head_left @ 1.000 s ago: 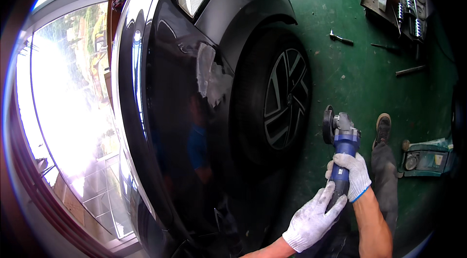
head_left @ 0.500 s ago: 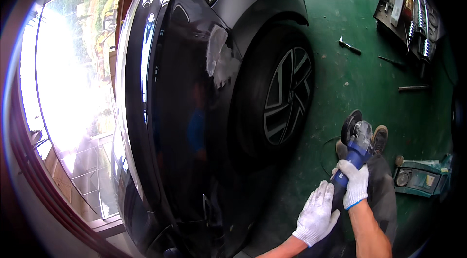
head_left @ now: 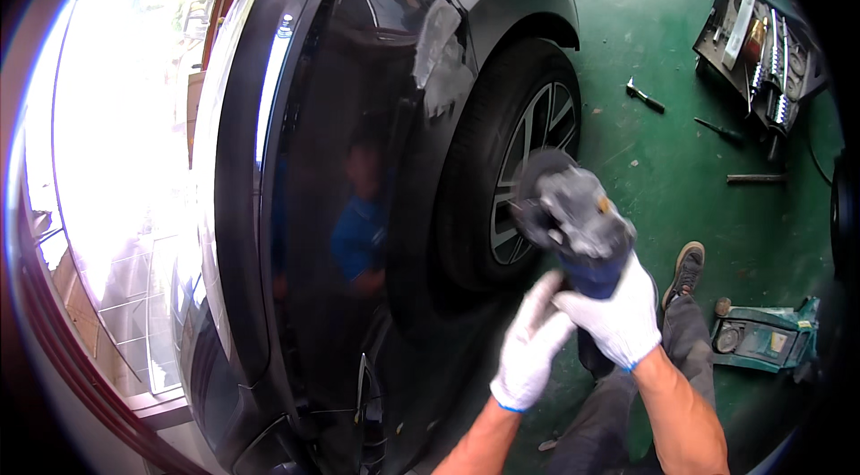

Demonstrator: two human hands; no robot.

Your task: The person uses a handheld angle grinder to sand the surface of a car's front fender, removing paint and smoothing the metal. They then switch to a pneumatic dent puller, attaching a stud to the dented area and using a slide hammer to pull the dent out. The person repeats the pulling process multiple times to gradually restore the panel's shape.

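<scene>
My right hand (head_left: 624,318), in a white knit glove, is wrapped round the blue body of an angle grinder (head_left: 587,229). The grinder's grey head and round disc (head_left: 542,193) tilt up towards the car and look smeared by motion. Beside the grinder, my gloved left hand (head_left: 530,350) has its fingers stretched out and its tips close to the tool; whether they touch it I cannot tell. Left of both hands is a dark car body panel (head_left: 331,171) with a pale, dull patch (head_left: 442,59) of filler-like material near the wheel arch.
The car's wheel (head_left: 528,162) stands just behind the grinder. On the green floor (head_left: 618,18) lie a ratchet (head_left: 645,94), a thin tool (head_left: 717,128) and a bar (head_left: 757,179). A tool case (head_left: 726,72) is at the upper right, a green floor jack (head_left: 766,336) at the lower right.
The grinder has risen and moved left towards the car with my right hand. My left hand has shifted left and up, still alongside it. The view has shifted slightly.
</scene>
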